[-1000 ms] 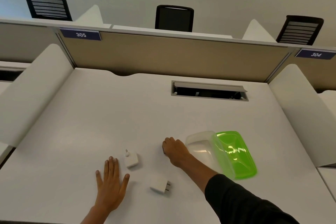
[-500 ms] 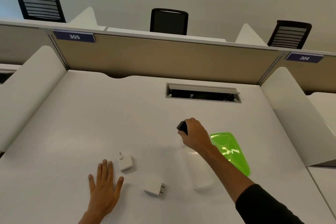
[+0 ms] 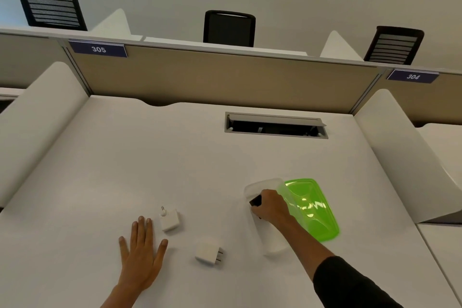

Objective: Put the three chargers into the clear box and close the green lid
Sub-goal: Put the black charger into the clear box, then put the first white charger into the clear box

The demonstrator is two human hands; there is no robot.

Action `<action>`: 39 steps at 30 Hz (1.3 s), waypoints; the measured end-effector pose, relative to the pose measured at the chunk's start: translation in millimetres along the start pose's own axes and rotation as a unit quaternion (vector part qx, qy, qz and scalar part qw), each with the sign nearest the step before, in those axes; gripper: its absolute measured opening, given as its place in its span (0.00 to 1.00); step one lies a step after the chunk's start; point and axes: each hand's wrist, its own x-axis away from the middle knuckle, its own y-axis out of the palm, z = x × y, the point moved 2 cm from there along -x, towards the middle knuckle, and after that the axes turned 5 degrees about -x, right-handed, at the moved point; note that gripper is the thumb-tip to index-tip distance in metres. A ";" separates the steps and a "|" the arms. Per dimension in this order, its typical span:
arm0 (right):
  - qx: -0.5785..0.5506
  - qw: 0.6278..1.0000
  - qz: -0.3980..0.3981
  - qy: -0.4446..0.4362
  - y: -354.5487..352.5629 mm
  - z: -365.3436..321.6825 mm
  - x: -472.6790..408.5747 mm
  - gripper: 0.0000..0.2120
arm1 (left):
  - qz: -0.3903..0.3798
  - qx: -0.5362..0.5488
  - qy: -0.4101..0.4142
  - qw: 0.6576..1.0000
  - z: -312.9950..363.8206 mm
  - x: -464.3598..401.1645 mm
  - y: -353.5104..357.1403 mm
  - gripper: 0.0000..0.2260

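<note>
The right hand [image 3: 271, 207] grips a black charger [image 3: 255, 200] in curled fingers, holding it over the open clear box [image 3: 272, 242], whose green lid [image 3: 312, 207] lies flipped open against its right side. The left hand [image 3: 141, 255] rests flat on the white desk [image 3: 150, 157], fingers spread and holding nothing. 2 white chargers lie on the desk: 1 with round pins [image 3: 169, 219] just beside the left fingertips, 1 with flat prongs [image 3: 208, 254] nearer, between the hands.

Glossy green plastic lid [image 3: 312, 207]; translucent plastic box [image 3: 272, 240]; matt white desk [image 3: 150, 157].
</note>
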 end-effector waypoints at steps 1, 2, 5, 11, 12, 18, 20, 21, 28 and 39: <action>-0.002 1.000 -0.001 0.000 1.9 -1.4 -0.4 0.18 | -0.001 0.000 0.000 1.000 0.5 0.4 -0.8 0.40; -0.004 1.000 -0.003 0.000 3.4 -2.9 -0.9 0.18 | 0.000 -0.001 0.001 1.000 0.9 0.7 -1.6 0.40; -0.007 1.000 -0.004 0.004 4.2 -6.7 -1.3 0.19 | -0.002 -0.006 -0.001 1.000 1.5 0.7 -3.6 0.40; -0.003 1.000 -0.002 0.002 2.6 -9.6 -2.3 0.19 | -0.006 -0.010 -0.002 1.000 1.9 1.1 -4.9 0.40; 0.000 1.000 -0.004 0.000 2.6 -9.6 -2.2 0.19 | -0.006 -0.011 -0.002 1.000 2.0 1.3 -5.3 0.41; 0.008 1.000 0.021 -0.009 -4.3 -6.6 -2.4 0.17 | -0.006 -0.012 -0.001 1.000 4.0 2.3 -7.9 0.41; -0.003 0.996 0.084 -0.030 -9.1 -9.5 0.1 0.18 | -0.006 -0.014 -0.001 1.000 4.7 3.6 -9.7 0.42; -0.015 0.990 0.127 -0.057 -11.0 -12.9 2.3 0.16 | -0.007 -0.015 -0.001 1.000 5.2 4.1 -10.7 0.42; -0.061 0.914 0.221 -0.335 14.4 -54.6 35.4 0.08 | -0.024 -0.019 -0.001 1.000 6.6 6.0 -14.3 0.45; 0.110 0.951 -0.114 -0.264 114.3 -54.8 58.2 0.40 | -0.055 -0.031 -0.036 0.997 16.3 2.8 -23.5 0.53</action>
